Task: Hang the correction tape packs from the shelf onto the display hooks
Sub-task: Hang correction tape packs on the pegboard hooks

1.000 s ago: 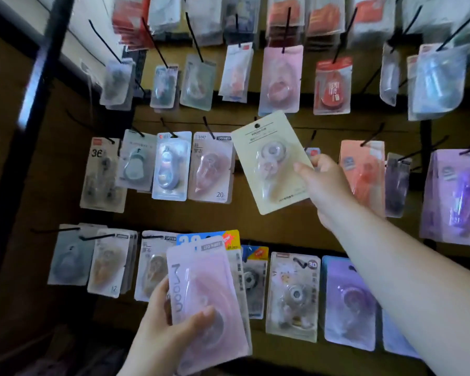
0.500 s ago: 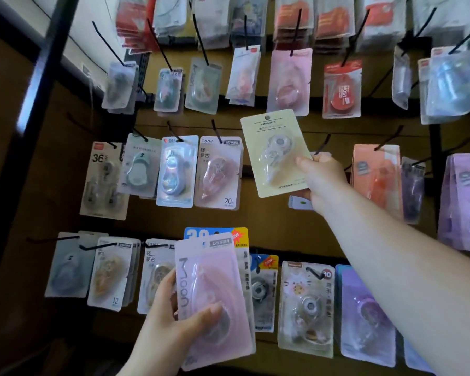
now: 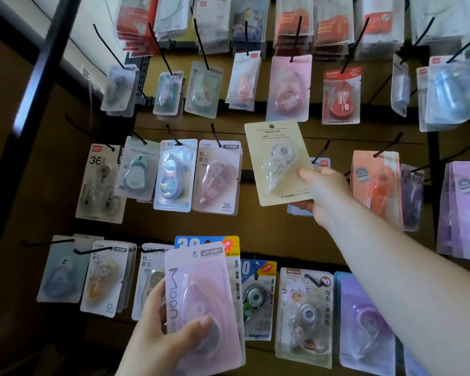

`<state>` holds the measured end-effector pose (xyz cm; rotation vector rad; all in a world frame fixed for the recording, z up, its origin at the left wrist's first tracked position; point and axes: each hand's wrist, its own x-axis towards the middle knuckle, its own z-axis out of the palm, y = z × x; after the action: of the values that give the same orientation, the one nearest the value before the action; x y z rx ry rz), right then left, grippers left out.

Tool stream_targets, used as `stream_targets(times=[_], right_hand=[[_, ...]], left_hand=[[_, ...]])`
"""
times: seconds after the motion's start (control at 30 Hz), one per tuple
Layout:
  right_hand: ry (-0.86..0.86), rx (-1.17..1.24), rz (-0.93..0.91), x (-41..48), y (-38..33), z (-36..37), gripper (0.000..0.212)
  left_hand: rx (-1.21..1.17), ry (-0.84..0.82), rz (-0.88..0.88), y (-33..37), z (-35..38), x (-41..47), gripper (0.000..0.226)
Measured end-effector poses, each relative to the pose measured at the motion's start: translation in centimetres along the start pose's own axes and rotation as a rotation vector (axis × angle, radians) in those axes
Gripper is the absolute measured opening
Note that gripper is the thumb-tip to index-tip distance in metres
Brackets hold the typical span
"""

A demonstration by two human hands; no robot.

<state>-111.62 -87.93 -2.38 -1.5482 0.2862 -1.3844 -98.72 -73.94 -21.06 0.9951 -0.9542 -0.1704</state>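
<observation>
My right hand (image 3: 322,195) grips a cream-yellow correction tape pack (image 3: 276,161) by its lower right corner, holding it upright in front of the middle row. A bare black hook (image 3: 322,153) juts out just right of the pack's upper half, with a small pack (image 3: 322,162) hanging behind my fingers. My left hand (image 3: 160,335) holds a stack of packs low in the view. A pink "Moon" pack (image 3: 201,302) is the front one and a blue-and-yellow pack (image 3: 206,241) shows behind it.
Three rows of black hooks carry many hanging packs: a pink pack (image 3: 289,88) and a red pack (image 3: 341,96) above, an orange pack (image 3: 375,183) to the right, a "20 m" pack (image 3: 217,177) to the left. A dark shelf post (image 3: 30,109) runs down the left side.
My right hand has carried the cream-yellow pack slightly right and turned it more upright, closer to the bare hook. The left hand still holds its stack at the bottom.
</observation>
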Motion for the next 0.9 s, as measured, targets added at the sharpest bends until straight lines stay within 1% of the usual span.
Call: stream_targets(times=[0.03, 0.07, 0.1, 0.2, 0.27, 0.33, 0.37, 0.43, 0.47, 0.6, 0.77, 0.9], right_hand=[[-0.016, 0.016, 0.009, -0.01, 0.02, -0.02, 0.008], [-0.021, 0.023, 0.017, -0.13, -0.03, 0.06, 0.003], [-0.027, 0.027, 0.018, -0.17, -0.05, 0.08, 0.003], [-0.044, 0.025, 0.016, -0.29, -0.24, 0.22, 0.011], [-0.052, 0.005, 0.013, -0.30, -0.32, 0.27, 0.010], [-0.053, -0.045, 0.000, -0.43, -0.26, 0.22, 0.003], [-0.052, -0.065, -0.010, -0.42, -0.16, 0.17, 0.005], [-0.048, -0.095, -0.011, -0.46, 0.11, 0.13, 0.018], [-0.036, -0.113, -0.004, -0.49, 0.27, 0.11, 0.021], [-0.004, -0.141, -0.031, -0.55, 0.42, -0.13, 0.022], [-0.093, -0.236, -0.098, -0.98, 0.21, -0.27, 0.019], [-0.020, -0.216, -0.172, -0.60, 0.17, -0.09, 0.009]], left_hand=[[0.005, 0.004, -0.003, 0.04, -0.05, -0.07, 0.083], [0.012, 0.005, -0.001, 0.08, -0.14, -0.13, 0.092], [0.020, 0.002, -0.001, 0.16, -0.18, -0.14, 0.100], [0.043, -0.005, -0.001, 0.34, -0.23, -0.06, 0.109], [0.040, -0.008, 0.002, 0.32, -0.18, 0.01, 0.105], [0.026, 0.000, -0.002, 0.30, -0.08, -0.09, 0.105], [0.018, 0.005, -0.005, 0.29, -0.03, -0.19, 0.105], [0.011, 0.009, -0.009, 0.38, 0.08, -0.36, 0.105], [0.009, 0.006, -0.009, 0.46, 0.13, -0.44, 0.105], [0.003, 0.006, -0.015, 0.63, 0.11, -0.66, 0.105], [0.012, 0.001, -0.026, 0.70, -0.22, -0.69, 0.104], [0.011, -0.006, -0.041, 0.63, -0.30, -0.62, 0.105]])
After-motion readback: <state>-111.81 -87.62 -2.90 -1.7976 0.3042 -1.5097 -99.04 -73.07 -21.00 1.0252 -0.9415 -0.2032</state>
